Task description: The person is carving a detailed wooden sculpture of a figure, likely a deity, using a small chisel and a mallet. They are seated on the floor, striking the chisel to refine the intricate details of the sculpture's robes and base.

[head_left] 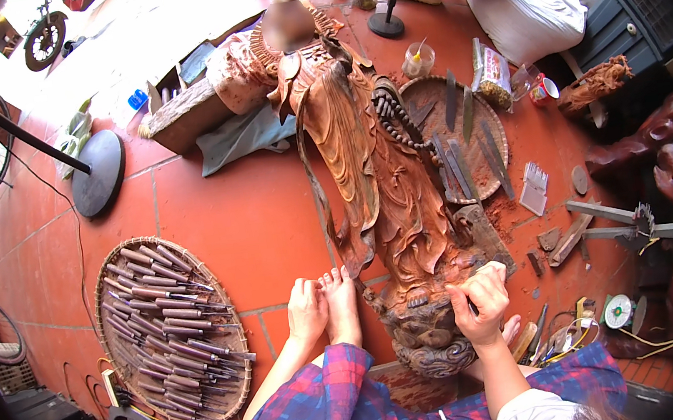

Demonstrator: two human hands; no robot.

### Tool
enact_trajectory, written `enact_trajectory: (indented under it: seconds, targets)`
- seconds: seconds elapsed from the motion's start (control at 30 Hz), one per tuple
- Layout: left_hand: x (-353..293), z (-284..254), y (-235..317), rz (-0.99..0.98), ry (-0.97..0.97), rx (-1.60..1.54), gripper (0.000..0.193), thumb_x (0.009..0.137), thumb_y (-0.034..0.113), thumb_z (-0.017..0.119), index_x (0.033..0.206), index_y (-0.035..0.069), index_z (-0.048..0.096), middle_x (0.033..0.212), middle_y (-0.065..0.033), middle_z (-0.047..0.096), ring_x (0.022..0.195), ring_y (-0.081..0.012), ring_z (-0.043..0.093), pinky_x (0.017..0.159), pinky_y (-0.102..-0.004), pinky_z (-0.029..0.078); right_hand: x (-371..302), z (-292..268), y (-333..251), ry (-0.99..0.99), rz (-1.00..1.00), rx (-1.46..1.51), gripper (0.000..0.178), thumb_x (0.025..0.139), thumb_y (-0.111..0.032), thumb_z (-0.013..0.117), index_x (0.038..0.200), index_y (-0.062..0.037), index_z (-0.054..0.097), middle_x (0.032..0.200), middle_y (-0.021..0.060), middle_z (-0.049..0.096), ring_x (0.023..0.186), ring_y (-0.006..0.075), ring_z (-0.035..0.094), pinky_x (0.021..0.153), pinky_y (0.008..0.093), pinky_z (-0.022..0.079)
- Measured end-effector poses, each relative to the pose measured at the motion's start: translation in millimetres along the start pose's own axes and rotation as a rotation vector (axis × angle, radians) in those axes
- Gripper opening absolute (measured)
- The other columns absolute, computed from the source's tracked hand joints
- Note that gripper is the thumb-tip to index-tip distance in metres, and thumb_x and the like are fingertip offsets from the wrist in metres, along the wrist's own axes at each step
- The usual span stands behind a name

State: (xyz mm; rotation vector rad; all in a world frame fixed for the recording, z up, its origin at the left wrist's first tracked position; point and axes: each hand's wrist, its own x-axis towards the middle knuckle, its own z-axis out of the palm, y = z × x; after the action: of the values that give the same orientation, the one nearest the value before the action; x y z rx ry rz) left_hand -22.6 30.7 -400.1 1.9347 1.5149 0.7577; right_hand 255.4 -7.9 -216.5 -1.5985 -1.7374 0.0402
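A carved wooden statue [400,177] in flowing robes lies lengthwise before me, its head far and its ornate base [428,337] near my legs. A string of carved beads [397,119] runs along its right side. My right hand [483,305] is closed just above the right of the base. A small dark bit shows in that fist, too little to name. My left hand [307,310], fingers curled, is beside my bare foot [340,306], left of the statue's lower end. Whatever it may hold is hidden.
At left, a round woven tray [234,332] holds several wooden-handled carving chisels [173,314]. Another woven tray [480,150] with flat files stands right of the statue. A wooden box [190,114] is near its head. A round-based stand [97,172] and a phone stand [387,23] rise from the floor.
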Motion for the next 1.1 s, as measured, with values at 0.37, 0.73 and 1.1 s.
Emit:
enact_trajectory:
  seconds: [0.37,0.73,1.1]
  targets:
    - [1.9,2.7,-0.4,-0.010,-0.012,0.013,0.014,0.077,-0.004,0.060,0.090,0.001,0.056,0.090,-0.0175,0.054,0.088,-0.0383,0.057,0.077,-0.0471,0.050,-2.7,1.2,2.5,0.008,-0.012,-0.024,0.020,0.076,-0.009,0.082,0.069,-0.0075,0.063,0.068,0.0047,0.054,0.072,0.0268,0.053,0.078,0.0417,0.041]
    - [0.7,4.1,-4.8,-0.031,-0.049,0.047,0.015,0.080,-0.004,0.059,0.093,0.000,0.055,0.092,-0.0194,0.054,0.089,-0.0403,0.057,0.077,-0.0487,0.049,-3.0,0.3,0.6,0.045,0.037,-0.010,0.020,0.079,-0.010,0.080,0.069,-0.0057,0.062,0.068,0.0043,0.057,0.069,0.0255,0.054,0.079,0.0414,0.042]
    - [-3.0,1.3,5.6,0.024,-0.008,0.063,0.015,0.079,-0.005,0.060,0.093,0.001,0.056,0.092,-0.0184,0.056,0.087,-0.0385,0.059,0.076,-0.0472,0.051,-1.1,0.4,1.4,0.050,0.031,-0.009,0.021,0.080,-0.011,0.079,0.069,-0.0060,0.062,0.068,0.0045,0.057,0.069,0.0260,0.054,0.077,0.0410,0.042]
